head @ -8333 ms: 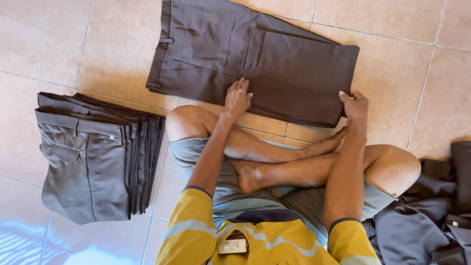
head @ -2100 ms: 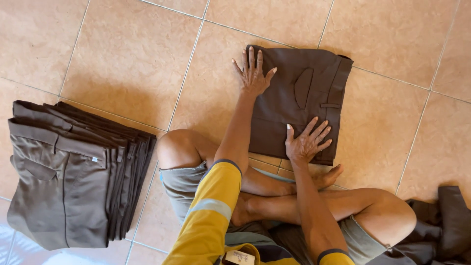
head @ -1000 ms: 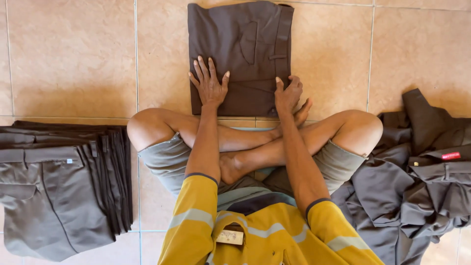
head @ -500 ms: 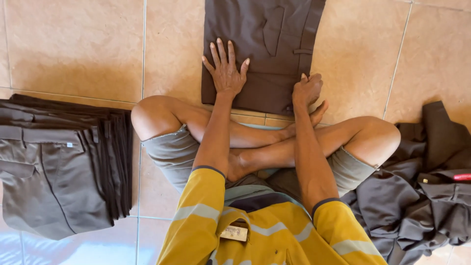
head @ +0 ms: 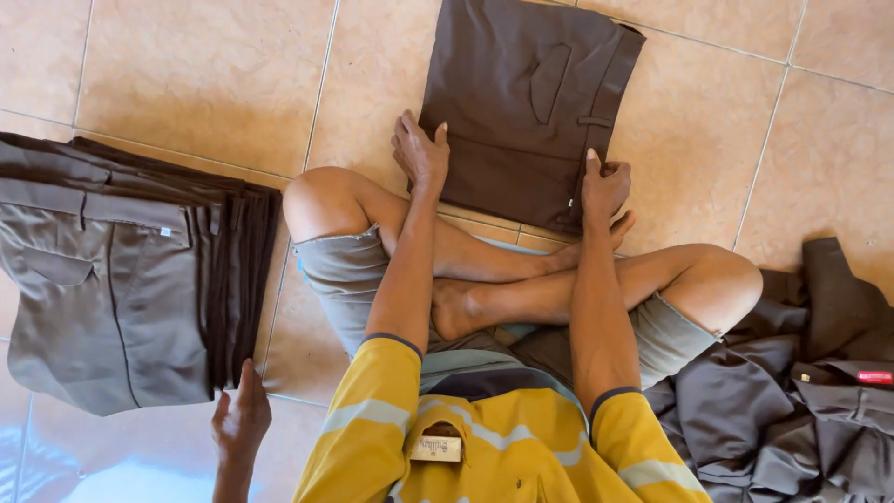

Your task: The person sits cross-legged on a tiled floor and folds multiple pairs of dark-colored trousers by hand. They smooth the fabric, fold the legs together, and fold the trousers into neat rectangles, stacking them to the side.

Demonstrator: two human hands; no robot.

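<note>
A folded dark brown pair of trousers (head: 521, 102) lies on the tiled floor in front of my crossed legs. My left hand (head: 421, 154) rests on its near left corner, fingers drawn together over the edge. At the near right edge, by the waistband, my right hand (head: 603, 186) pinches the cloth. Both arms reach forward over my bare shins.
A stack of folded grey-brown trousers (head: 121, 270) sits on the floor at my left. Another person's hand (head: 240, 424) reaches toward that stack from the bottom left. A loose heap of dark garments (head: 801, 401) lies at my right.
My hands went from lying flat on the near part of the trousers to closing on their two near corners. The view shifted slightly.
</note>
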